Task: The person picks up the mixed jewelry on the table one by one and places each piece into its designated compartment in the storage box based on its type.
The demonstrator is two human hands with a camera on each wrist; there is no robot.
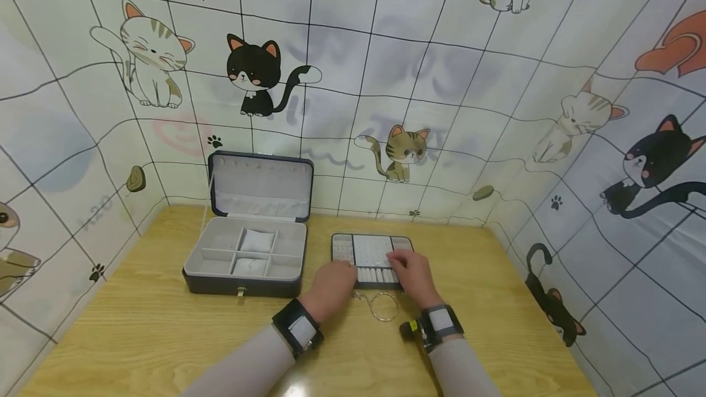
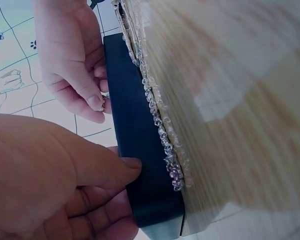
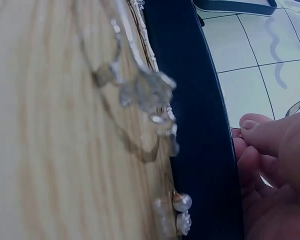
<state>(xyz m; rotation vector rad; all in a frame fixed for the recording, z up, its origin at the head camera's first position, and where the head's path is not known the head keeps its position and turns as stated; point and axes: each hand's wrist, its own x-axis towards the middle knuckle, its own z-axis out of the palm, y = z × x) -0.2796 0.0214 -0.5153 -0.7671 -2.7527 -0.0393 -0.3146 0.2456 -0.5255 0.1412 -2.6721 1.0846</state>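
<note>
A dark-sided jewelry tray with light compartments and ring rolls lies on the table. My left hand grips its front left corner; in the left wrist view the thumb presses the dark front wall. Over the tray's right part, my right hand pinches a small shiny piece of jewelry between thumb and forefinger, mostly hidden by the fingertips. A chain bracelet with pink stones lies along the tray's front, beside a round bangle. Pearl earrings lie near the tray's right end.
An open jewelry box stands left of the tray, lid raised, with two white cushions in its compartments. The wooden table meets cloth walls printed with cats at the back and sides.
</note>
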